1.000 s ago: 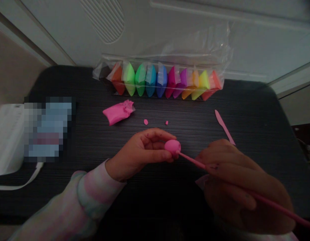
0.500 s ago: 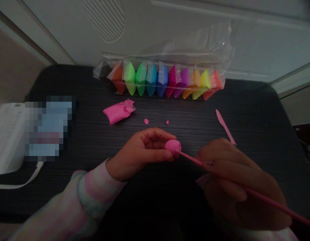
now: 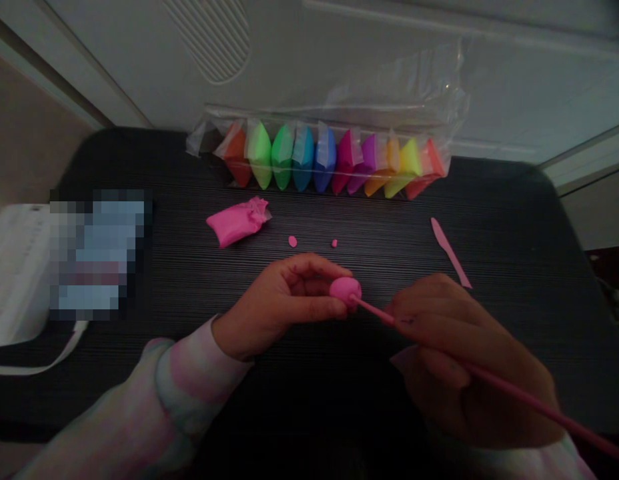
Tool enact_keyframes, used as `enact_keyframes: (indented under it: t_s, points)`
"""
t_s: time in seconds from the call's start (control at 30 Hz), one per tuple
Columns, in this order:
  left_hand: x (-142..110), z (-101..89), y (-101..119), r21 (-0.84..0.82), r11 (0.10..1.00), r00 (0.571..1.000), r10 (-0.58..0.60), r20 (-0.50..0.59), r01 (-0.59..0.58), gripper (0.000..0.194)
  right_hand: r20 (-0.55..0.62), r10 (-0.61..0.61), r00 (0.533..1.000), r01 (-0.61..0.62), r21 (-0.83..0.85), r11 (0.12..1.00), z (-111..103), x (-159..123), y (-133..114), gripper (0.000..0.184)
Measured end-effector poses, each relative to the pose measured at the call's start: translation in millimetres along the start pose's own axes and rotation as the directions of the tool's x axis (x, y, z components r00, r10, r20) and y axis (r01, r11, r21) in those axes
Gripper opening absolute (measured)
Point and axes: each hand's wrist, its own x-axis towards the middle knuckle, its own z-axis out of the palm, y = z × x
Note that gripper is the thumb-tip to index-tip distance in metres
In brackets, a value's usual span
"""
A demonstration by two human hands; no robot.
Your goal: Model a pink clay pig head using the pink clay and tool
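Between the thumb and fingers of my left hand (image 3: 284, 300) is a small rounded lump of pink modelling clay (image 3: 343, 291). My right hand (image 3: 469, 353) is closed around a long, thin pink modelling tool (image 3: 529, 403), whose tip touches the right side of the lump. Beyond my left hand lie a flat pink clay disc (image 3: 292, 241) and a tiny pink clay bit (image 3: 334, 243). An opened packet of pink clay (image 3: 237, 223) rests farther left. To the right, beyond my right hand, lies a pink plastic knife (image 3: 449, 252).
Along the back of the dark table (image 3: 509, 220) stretches a clear plastic bag (image 3: 424, 87) holding several clay packets in different colours. At left are a white box-like device (image 3: 19, 280) and a blurred-out phone (image 3: 102, 253) with a white cable (image 3: 54, 363).
My right hand has shifted slightly to the left and up with the tool, whose tip now sits a little farther left against the clay. My left hand holds still.
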Motion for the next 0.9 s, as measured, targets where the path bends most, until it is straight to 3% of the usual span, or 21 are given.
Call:
enact_keyframes:
  t_s: [0.73,0.9]
  points:
    - [-0.9,-0.2,0.2,0.022,1.0,1.0,-0.012,0.009,0.012,0.024,0.012,-0.007,1.0,0.007,-0.029,1.0,0.7,5.3,-1.1,0.013]
    - [-0.5,2.7,2.3,-0.013,1.0,1.0,-0.019,0.001,0.019,0.017,-0.003,-0.007,1.0,0.007,-0.06,0.998,3.7,6.7,-0.3,0.012]
